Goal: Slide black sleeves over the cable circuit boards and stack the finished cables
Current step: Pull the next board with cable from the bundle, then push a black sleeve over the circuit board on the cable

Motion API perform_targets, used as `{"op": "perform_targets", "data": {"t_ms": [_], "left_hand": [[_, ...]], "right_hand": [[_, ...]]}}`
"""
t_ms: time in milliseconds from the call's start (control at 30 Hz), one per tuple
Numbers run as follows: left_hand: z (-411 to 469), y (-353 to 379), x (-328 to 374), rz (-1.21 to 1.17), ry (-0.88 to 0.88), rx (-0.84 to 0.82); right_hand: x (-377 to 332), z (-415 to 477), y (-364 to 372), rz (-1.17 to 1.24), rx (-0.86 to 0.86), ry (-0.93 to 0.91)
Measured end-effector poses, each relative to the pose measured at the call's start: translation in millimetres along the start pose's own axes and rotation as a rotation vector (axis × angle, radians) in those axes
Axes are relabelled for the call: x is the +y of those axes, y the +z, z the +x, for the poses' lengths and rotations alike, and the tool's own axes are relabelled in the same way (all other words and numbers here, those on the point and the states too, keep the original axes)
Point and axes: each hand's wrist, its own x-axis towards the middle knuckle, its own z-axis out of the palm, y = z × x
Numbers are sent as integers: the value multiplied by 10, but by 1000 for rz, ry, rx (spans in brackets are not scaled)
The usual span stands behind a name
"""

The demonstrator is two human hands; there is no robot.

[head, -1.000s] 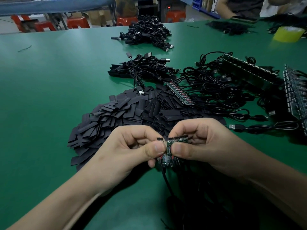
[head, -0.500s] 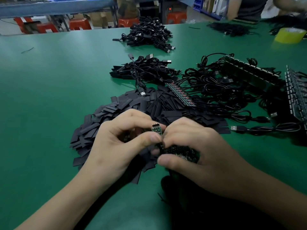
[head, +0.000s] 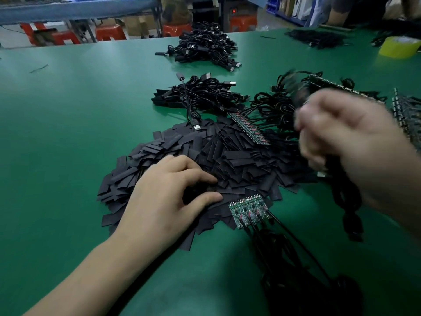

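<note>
A big heap of flat black sleeves (head: 227, 156) lies mid-table. My left hand (head: 168, 197) rests on its near edge, thumb and curled fingers closing on a black sleeve. Just right of that hand a short strip of green circuit boards (head: 248, 209) lies flat, its black cables (head: 296, 270) trailing toward me. My right hand (head: 346, 137) is raised and blurred, gripping a black cable (head: 348, 201) that hangs down to the table; the board at its end is hidden. Sleeved cables sit in a stack (head: 200, 94) behind the heap.
A second cable pile (head: 205, 49) lies farther back. Long board strips with tangled cables (head: 273, 115) fill the right side. A yellow tape roll (head: 401, 46) sits at the far right. Red stools and another person are beyond the green table (head: 68, 133).
My hands have parted. The board strip now lies on the table, my left hand dropped onto the sleeve heap, and my right hand swung up and right with one cable.
</note>
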Motion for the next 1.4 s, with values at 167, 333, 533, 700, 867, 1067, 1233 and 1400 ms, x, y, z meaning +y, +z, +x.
{"op": "perform_targets", "data": {"t_ms": [167,333,533,700,867,1067,1233,1400], "left_hand": [[3,-47,23,70,49,-32],[-7,-104,47,87,93,-77],[-19,-112,61,41,152,-68],[-48,-120,82,-125,135,60],[-64,-102,148,-204,197,133],[-65,-85,150,-555,7,-73],[-51,-52,120,-747,-133,-151],[-8,-102,83,-822,-126,-195]], "right_hand": [[76,-154,262,-506,-206,40],[107,-205,385,-522,-207,92],[165,-229,418,-451,-168,93],[155,-256,468,-220,-194,102],[158,-275,501,-190,-200,9],[157,-276,436,-455,-145,-300],[139,-275,443,-531,-114,-360],[142,-262,397,-636,-144,-405]]}}
